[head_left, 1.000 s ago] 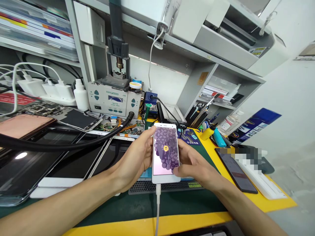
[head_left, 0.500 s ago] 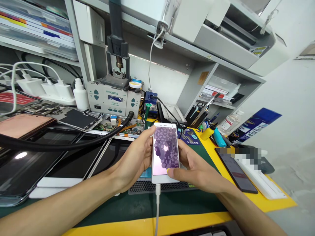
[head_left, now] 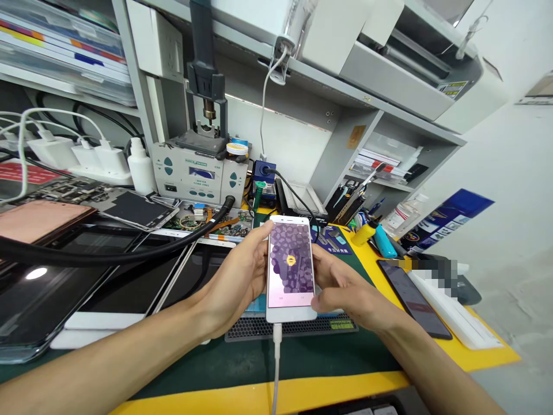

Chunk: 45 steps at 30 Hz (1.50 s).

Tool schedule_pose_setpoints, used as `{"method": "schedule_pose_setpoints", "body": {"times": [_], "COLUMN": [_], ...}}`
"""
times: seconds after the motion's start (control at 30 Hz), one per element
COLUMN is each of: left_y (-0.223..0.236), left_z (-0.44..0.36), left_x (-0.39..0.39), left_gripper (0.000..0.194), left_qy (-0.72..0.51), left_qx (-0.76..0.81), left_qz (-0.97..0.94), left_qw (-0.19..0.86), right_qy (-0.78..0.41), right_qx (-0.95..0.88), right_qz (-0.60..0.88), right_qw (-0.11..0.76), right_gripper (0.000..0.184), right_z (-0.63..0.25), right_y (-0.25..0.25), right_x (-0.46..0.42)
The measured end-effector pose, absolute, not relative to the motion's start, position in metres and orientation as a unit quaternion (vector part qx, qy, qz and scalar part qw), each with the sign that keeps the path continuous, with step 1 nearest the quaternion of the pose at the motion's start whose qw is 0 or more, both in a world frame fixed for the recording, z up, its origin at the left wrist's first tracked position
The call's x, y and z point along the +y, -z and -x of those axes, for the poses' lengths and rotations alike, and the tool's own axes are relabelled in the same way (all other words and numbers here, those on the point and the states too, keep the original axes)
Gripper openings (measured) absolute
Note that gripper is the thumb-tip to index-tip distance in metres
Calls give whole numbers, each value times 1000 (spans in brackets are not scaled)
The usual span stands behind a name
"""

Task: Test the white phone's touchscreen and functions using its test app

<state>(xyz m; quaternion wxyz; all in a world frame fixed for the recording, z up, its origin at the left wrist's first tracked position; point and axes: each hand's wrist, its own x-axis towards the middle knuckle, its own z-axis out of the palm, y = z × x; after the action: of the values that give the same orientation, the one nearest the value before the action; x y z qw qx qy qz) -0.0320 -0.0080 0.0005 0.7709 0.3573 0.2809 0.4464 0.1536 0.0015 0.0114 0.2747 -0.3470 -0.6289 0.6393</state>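
Observation:
A white smartphone (head_left: pixel 291 314) is held up in the middle, its lit screen showing a purple cell pattern with a small yellow badge at the centre. My left hand (head_left: pixel 242 268) grips its left edge, thumb near the top corner. Around the right edge, my right hand (head_left: pixel 341 282) holds it too, with the thumb at the lower right corner; its other fingers are partly hidden behind the phone. A white charging cable (head_left: pixel 277 351) is plugged into the bottom and runs down toward me. Beneath the phone lies a black perforated plate (head_left: pixel 254 328) on a dark green mat (head_left: pixel 233 363).
Several phones and screens, including a black phone (head_left: pixel 47 288), lie at left under a thick black hose (head_left: pixel 108 257). A rework station (head_left: pixel 194 173) and a white bottle (head_left: pixel 140 167) stand behind. At right are a dark phone (head_left: pixel 415 300), a white box (head_left: pixel 458 314) and a yellow bottle (head_left: pixel 363 234).
My right thumb has moved off the lower screen to the phone's right edge. The star on the screen has given way to a yellow badge, with faint text below.

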Motion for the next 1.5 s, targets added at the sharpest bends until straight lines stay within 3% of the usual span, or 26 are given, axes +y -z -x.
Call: {"method": "schedule_pose_setpoints", "body": {"times": [0.13,0.43,0.73,1.17,1.5], "left_y": [-1,-2,-1,1,2], "left_z": [32,31,32,32,31], "left_x": [-7,-9,-10,-8,-8], "left_gripper": [53,51,53,54,54], "left_qy": [-451,-449,-436,-446,-452], "left_qx": [282,260,261,273,268], "left_qz": [-356,-370,-388,-360,-366], "left_qw": [769,771,769,773,768], "right_qy": [-608,-483,-552,-624,-473], "right_qx": [-632,-660,-628,-619,-681], "right_qz": [378,452,415,373,438], "right_qw": [296,357,358,295,347], "right_gripper": [54,53,40,50,55], "right_z": [-150,-135,-142,-152,-139], "right_y": [-8,7,4,-9,7], "right_x": [-3,-12,-9,1,-13]}}
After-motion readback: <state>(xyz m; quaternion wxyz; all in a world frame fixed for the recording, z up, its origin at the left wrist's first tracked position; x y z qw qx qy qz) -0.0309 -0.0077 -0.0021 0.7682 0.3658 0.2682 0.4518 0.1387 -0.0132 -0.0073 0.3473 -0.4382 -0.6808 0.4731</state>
